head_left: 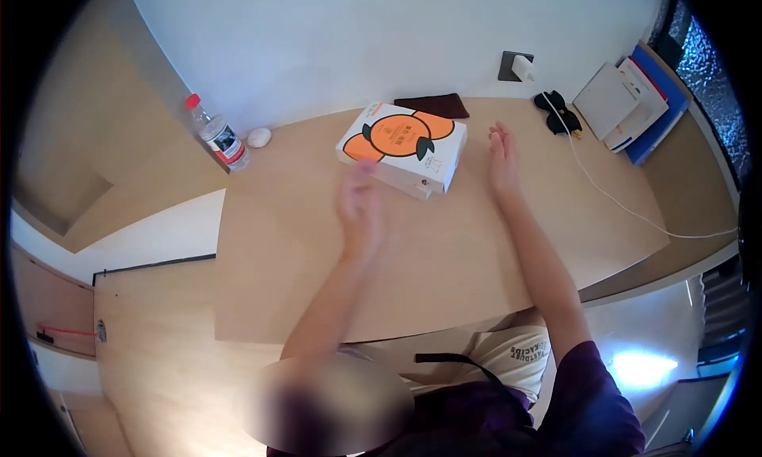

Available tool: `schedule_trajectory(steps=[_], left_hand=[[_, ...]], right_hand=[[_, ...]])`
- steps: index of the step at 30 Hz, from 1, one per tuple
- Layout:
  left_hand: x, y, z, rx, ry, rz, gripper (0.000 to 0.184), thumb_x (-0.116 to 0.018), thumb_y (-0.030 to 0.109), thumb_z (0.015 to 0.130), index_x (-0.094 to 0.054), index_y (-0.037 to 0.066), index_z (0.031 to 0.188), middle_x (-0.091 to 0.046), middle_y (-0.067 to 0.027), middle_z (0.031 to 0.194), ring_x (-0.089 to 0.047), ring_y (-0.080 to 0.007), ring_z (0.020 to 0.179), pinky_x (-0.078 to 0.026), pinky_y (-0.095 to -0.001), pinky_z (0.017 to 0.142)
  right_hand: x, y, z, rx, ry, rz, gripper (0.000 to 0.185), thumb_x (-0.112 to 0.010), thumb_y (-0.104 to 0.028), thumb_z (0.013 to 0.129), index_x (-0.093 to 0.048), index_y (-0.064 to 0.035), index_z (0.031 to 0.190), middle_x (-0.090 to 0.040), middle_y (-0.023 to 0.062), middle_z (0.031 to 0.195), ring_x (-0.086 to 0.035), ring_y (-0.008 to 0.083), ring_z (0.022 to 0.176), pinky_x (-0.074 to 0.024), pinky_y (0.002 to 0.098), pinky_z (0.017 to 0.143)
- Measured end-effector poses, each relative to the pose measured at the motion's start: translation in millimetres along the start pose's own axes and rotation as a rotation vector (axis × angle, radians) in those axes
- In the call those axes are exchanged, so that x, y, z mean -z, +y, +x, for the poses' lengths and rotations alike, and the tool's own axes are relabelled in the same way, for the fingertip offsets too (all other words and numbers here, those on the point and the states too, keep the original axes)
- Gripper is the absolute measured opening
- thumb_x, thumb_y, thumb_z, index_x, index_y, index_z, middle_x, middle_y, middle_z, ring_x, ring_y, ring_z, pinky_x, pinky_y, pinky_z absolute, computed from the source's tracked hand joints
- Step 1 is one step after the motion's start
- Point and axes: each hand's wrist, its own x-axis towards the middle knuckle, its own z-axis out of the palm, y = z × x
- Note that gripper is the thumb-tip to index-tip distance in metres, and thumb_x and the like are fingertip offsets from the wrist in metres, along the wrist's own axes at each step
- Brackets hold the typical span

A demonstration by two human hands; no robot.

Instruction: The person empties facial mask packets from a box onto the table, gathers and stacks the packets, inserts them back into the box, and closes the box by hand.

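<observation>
A white cardboard box (pixel 439 164) printed with orange fruits and green-black leaves lies on the wooden desk (pixel 444 258), turned at an angle. Close to its front left corner is my left hand (pixel 361 207), blurred by motion, so its fingers do not show clearly; I cannot tell whether it touches the box. To the right of the box, my right hand (pixel 503 163) stands on its edge at the desk, fingers stretched out, holding nothing. A gap separates it from the box.
Behind the box lies a dark brown flat case (pixel 436 106). A red-capped bottle (pixel 220 139) and a white rounded object (pixel 259 137) are at the left. At the right are a black object (pixel 556 114), a white cable (pixel 601 188), a wall plug (pixel 522 68) and leaning folders (pixel 627 100).
</observation>
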Motion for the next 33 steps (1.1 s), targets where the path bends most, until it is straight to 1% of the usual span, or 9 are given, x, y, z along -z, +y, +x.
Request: schedule_trajectory(steps=[3, 6, 9, 12, 15, 18, 25, 31, 33], left_hand=[[39.9, -41.6, 38.2, -0.126, 0.240, 0.337, 0.042, -0.047, 0.005, 0.087, -0.047, 0.001, 0.128, -0.054, -0.0104, 0.120, -0.050, -0.0239, 0.115, -0.037, -0.0339, 0.099], [45.0, -69.7, 63.6, 0.005, 0.288, 0.095, 0.040, -0.044, 0.016, 0.093, -0.048, 0.000, 0.129, -0.055, -0.0114, 0.117, -0.049, -0.0256, 0.118, -0.033, -0.0341, 0.103], [30.5, -51.6, 65.2, 0.197, 0.038, 0.410, 0.044, -0.040, 0.029, 0.097, -0.052, -0.002, 0.125, -0.059, -0.0109, 0.110, -0.052, -0.0193, 0.113, -0.038, -0.0316, 0.097], [46.0, -85.7, 72.0, 0.262, 0.068, -0.047, 0.051, -0.037, 0.040, 0.099, -0.060, -0.004, 0.112, -0.063, -0.0078, 0.085, -0.063, -0.0134, 0.083, -0.049, -0.0266, 0.071], [53.5, -64.1, 50.5, 0.428, -0.182, 0.059, 0.049, -0.043, 0.039, 0.097, -0.066, -0.004, 0.098, -0.058, -0.0027, 0.063, -0.054, -0.0084, 0.048, -0.039, -0.0226, 0.042], [30.5, -32.8, 23.6, 0.362, -0.193, 0.130, 0.041, -0.050, 0.034, 0.096, -0.068, -0.002, 0.085, -0.052, -0.0006, 0.052, -0.044, -0.0096, 0.035, -0.032, -0.0228, 0.032], [28.5, -27.9, 14.1, 0.017, 0.019, 0.351, 0.036, -0.057, 0.027, 0.090, -0.061, -0.001, 0.068, -0.051, -0.0057, 0.051, -0.047, -0.0101, 0.047, -0.037, -0.0285, 0.047], [33.2, 2.1, 27.5, 0.129, -0.110, 0.775, 0.036, -0.053, 0.034, 0.090, -0.065, 0.000, 0.087, -0.060, -0.0087, 0.062, -0.054, -0.0171, 0.057, -0.044, -0.0316, 0.060], [35.4, -9.3, 29.7, -0.031, -0.080, 0.862, 0.040, -0.051, 0.037, 0.091, -0.064, -0.001, 0.093, -0.062, -0.0111, 0.074, -0.058, -0.0193, 0.067, -0.045, -0.0319, 0.067]], right_hand=[[-5.1, -36.9, -30.6, 0.058, -0.282, -0.304, 0.054, -0.043, -0.031, 0.098, -0.032, 0.0004, 0.140, -0.042, 0.0234, 0.137, -0.041, 0.0321, 0.129, -0.0315, 0.0366, 0.107], [-36.1, -33.4, -51.0, 0.217, -0.276, -0.249, 0.059, -0.041, -0.031, 0.098, -0.025, 0.0018, 0.144, -0.032, 0.0243, 0.145, -0.029, 0.0346, 0.137, -0.0234, 0.0367, 0.112], [-33.9, -38.9, -50.4, 0.157, -0.354, -0.047, 0.061, -0.039, -0.028, 0.097, -0.020, 0.0034, 0.145, -0.025, 0.0234, 0.149, -0.021, 0.0325, 0.141, -0.0167, 0.0352, 0.114], [-36.7, -11.6, -41.5, 0.053, -0.287, 0.090, 0.056, -0.037, -0.026, 0.097, -0.027, 0.0053, 0.142, -0.033, 0.0226, 0.145, -0.032, 0.0309, 0.136, -0.0227, 0.0348, 0.112], [-26.7, 15.9, -22.0, -0.206, -0.309, 0.537, 0.051, -0.038, -0.022, 0.095, -0.037, 0.0048, 0.138, -0.044, 0.0194, 0.138, -0.045, 0.0274, 0.126, -0.0308, 0.0341, 0.107], [-11.6, -18.7, -18.1, -0.434, -0.368, 0.782, 0.048, -0.040, -0.019, 0.092, -0.045, 0.0023, 0.134, -0.053, 0.0154, 0.130, -0.053, 0.0231, 0.114, -0.0372, 0.0326, 0.100], [-8.0, -48.5, -33.0, -0.432, -0.385, 0.670, 0.055, -0.049, -0.022, 0.089, -0.040, 0.0028, 0.138, -0.055, 0.0140, 0.127, -0.055, 0.0209, 0.112, -0.0388, 0.0293, 0.097], [-7.3, -63.8, -32.0, -0.491, -0.443, 0.464, 0.057, -0.058, -0.019, 0.085, -0.042, 0.0020, 0.136, -0.058, 0.0127, 0.119, -0.057, 0.0183, 0.107, -0.0421, 0.0296, 0.093], [-2.2, -72.8, -27.4, -0.556, -0.553, 0.404, 0.060, -0.060, -0.021, 0.084, -0.042, -0.0001, 0.137, -0.060, 0.0117, 0.117, -0.057, 0.0178, 0.107, -0.0438, 0.0304, 0.090]])
